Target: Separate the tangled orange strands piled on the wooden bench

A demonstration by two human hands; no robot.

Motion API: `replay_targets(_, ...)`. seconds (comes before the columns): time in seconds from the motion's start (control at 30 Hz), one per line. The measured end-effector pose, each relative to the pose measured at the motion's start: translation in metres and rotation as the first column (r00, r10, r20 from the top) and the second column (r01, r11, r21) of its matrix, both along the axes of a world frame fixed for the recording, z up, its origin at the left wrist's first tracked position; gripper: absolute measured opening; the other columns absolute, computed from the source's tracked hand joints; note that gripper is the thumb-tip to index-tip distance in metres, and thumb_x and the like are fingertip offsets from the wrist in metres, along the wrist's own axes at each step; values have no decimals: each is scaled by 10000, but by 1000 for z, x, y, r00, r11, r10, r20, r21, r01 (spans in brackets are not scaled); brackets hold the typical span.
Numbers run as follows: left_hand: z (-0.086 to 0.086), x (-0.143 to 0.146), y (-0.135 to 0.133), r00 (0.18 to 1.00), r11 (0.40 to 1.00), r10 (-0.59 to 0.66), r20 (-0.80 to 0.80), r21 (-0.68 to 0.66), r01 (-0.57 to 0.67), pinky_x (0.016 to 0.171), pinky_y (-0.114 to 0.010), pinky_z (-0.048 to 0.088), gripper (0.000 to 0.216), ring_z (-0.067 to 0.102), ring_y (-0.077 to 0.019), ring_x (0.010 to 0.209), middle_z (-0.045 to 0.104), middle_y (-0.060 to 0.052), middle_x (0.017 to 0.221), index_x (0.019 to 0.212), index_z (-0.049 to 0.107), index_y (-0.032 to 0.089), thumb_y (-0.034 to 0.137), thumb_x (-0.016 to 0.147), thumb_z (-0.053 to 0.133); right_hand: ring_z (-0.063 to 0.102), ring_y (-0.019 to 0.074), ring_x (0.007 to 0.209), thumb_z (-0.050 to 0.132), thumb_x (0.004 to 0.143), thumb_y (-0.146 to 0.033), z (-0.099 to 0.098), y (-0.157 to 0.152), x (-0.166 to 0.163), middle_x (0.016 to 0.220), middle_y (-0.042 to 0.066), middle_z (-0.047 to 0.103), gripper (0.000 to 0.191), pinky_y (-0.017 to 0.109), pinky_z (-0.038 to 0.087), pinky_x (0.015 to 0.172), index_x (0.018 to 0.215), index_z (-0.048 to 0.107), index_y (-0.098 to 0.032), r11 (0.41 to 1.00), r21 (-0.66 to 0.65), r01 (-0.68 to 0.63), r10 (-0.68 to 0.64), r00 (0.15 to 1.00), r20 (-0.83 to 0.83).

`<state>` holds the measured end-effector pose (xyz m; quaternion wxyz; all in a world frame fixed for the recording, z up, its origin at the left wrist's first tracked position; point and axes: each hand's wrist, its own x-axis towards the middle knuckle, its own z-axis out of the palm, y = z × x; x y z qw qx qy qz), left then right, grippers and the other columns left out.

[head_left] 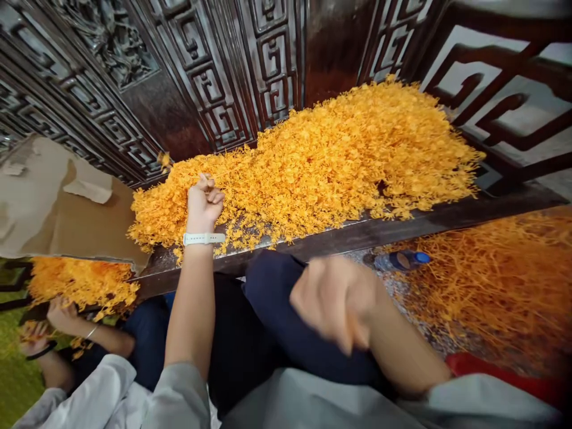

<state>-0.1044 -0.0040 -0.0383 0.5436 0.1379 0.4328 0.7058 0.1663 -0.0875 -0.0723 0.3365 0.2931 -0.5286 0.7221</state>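
A big heap of small orange fungus strands (330,155) lies on a dark wooden bench (402,223). My left hand (203,202), a white band on its wrist, rests at the heap's left edge with its fingers curled in among the strands. My right hand (337,301) hangs over my dark-trousered lap, below the bench's front edge; it is smeared by motion and its fingers cannot be made out.
Carved dark wood panels (214,77) rise behind the bench. A cardboard sheet (58,202) lies at the left. Another person's hands (53,325) work at a smaller orange pile (80,283) at lower left. More orange strands (500,280) and a blue-capped bottle (402,260) lie at right.
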Motion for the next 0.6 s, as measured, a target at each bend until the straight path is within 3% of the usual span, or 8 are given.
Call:
replay_targets(0.07, 2, 5, -9, 990, 990, -142, 7, 9, 142, 369, -177, 230, 245, 253, -26, 365, 473, 52, 588, 860, 586, 160, 176, 1073, 465, 588, 102, 586, 638, 1011, -446, -22, 25, -1, 686, -4, 684, 274, 213, 473, 570, 893, 743, -222, 904, -380, 194, -174, 981, 85)
replay_targets(0.13, 3, 14, -17, 967, 967, -253, -10, 17, 253, 364, -181, 246, 334, 276, -29, 370, 530, 22, 636, 912, 649, 145, 326, 1097, 438, 551, 91, 579, 617, 997, -449, -43, 39, -7, 738, -1, 690, 278, 197, 459, 536, 990, 741, -200, 654, -616, 439, -269, 896, 354)
replay_targets(0.2, 2, 24, -23, 940, 941, -334, -64, 24, 336, 372, -176, 261, 373, 295, -27, 381, 572, 1, 683, 977, 698, 128, 379, 1089, 445, 552, 91, 575, 683, 931, -416, -59, 37, -17, 750, 0, 684, 293, 193, 457, 514, 1089, 719, -172, 383, -668, 638, -230, 766, 601)
replay_targets(0.23, 2, 29, -26, 922, 926, -372, -104, 29, 377, 382, -170, 269, 350, 305, -23, 389, 585, -3, 703, 1005, 714, 123, 375, 1075, 481, 567, 98, 578, 719, 898, -410, -64, 32, -22, 756, -1, 683, 344, 200, 460, 508, 1145, 696, -171, 315, -645, 696, -216, 714, 666)
replay_targets(0.37, 0, 59, -34, 777, 827, -533, -334, -13, 562, 404, -161, 277, 274, 316, -5, 402, 617, -2, 759, 1025, 746, 133, 390, 997, 653, 690, 164, 691, 830, 798, -527, -71, 15, -30, 916, 13, 733, 658, 264, 555, 564, 1318, 538, -250, 377, -563, 736, -337, 675, 657)
replay_targets(0.47, 0, 87, -44, 520, 694, -663, -539, -179, 698, 411, -180, 309, 365, 381, -22, 418, 667, -25, 808, 1019, 757, 151, 507, 961, 700, 665, 153, 647, 792, 833, -604, -60, 17, -21, 935, -9, 709, 737, 276, 553, 531, 1420, 465, -300, 420, -575, 702, -387, 712, 586)
replay_targets(0.53, 2, 102, -51, 353, 604, -701, -619, -251, 757, 452, -199, 393, 399, 492, -66, 480, 697, -39, 840, 1119, 760, 180, 534, 937, 729, 538, 96, 505, 770, 875, -569, -50, 20, -8, 783, -43, 645, 575, 214, 439, 439, 1315, 564, -263, 361, -572, 737, -439, 675, 593)
replay_targets(0.6, 7, 112, -56, 282, 548, -704, -652, -246, 799, 548, -232, 500, 449, 608, -118, 606, 744, -67, 976, 1276, 733, 224, 510, 931, 750, 370, 46, 411, 778, 894, -500, -38, 21, 13, 626, -81, 531, 383, 178, 303, 401, 1115, 645, -216, 285, -568, 772, -506, 624, 596)
